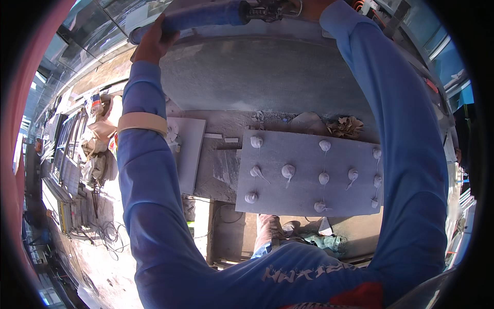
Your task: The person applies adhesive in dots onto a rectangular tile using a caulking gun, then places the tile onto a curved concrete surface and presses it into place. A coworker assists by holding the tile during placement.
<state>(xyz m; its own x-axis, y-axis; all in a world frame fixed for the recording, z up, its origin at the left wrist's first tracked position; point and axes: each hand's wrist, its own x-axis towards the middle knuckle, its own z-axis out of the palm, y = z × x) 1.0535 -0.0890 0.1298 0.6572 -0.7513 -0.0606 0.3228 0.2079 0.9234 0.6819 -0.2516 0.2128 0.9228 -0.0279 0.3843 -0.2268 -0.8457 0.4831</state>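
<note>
Two blue-sleeved arms [157,195], yours, reach to the far side, where a blue tubular gun [206,16] lies crosswise. Your left hand [152,43] holds its barrel near the left end; your right hand [309,8] is at the metal mechanism [265,11] on the right, partly cut off, so you cannot tell its grip. A tan ring [141,122] circles your left sleeve [146,141]. Nearer, a grey slab [285,200] bears rounded pale dabs [288,170], near crumpled brown paper [345,126].

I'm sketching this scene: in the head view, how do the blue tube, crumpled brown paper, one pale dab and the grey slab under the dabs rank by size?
1. Grey slab
2. Blue tube
3. Brown paper, much smaller
4. Pale dab, smallest
</note>
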